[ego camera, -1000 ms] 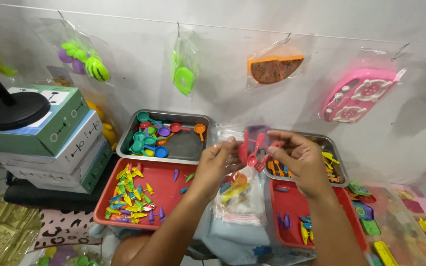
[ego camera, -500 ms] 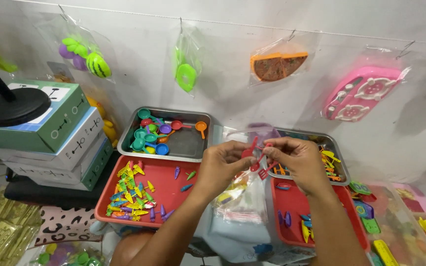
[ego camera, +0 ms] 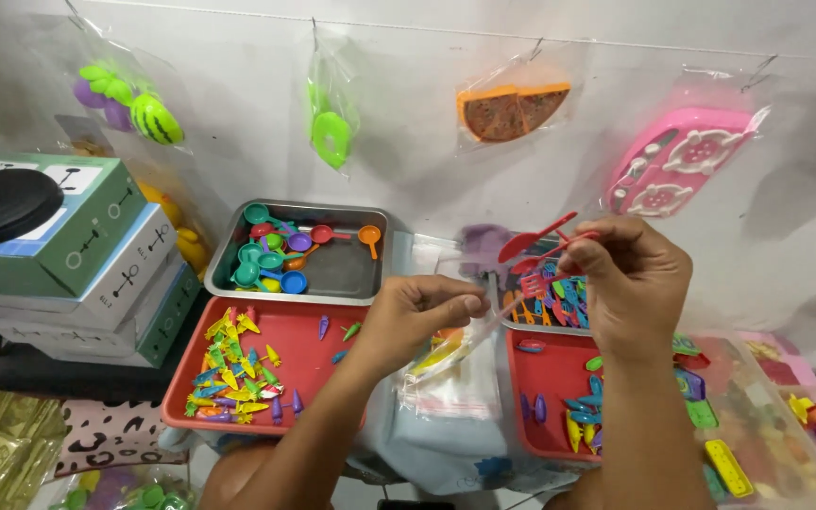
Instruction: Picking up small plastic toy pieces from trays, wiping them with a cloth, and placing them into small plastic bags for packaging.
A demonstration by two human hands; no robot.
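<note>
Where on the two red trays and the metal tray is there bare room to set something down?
Left red tray: bare right half, beside the piled toy pieces. Metal tray: bare lower right, past the toy spoons. Right red tray: a small patch above scattered pieces; hands crowd it.

A few small red plastic toy utensils (ego camera: 542,247), a spoon and a slotted spatula among them, stick out leftward from the right hand's pinch, just above the mouth of a clear plastic bag (ego camera: 453,348) that hangs tilted from the left hand's fingertips.
</note>
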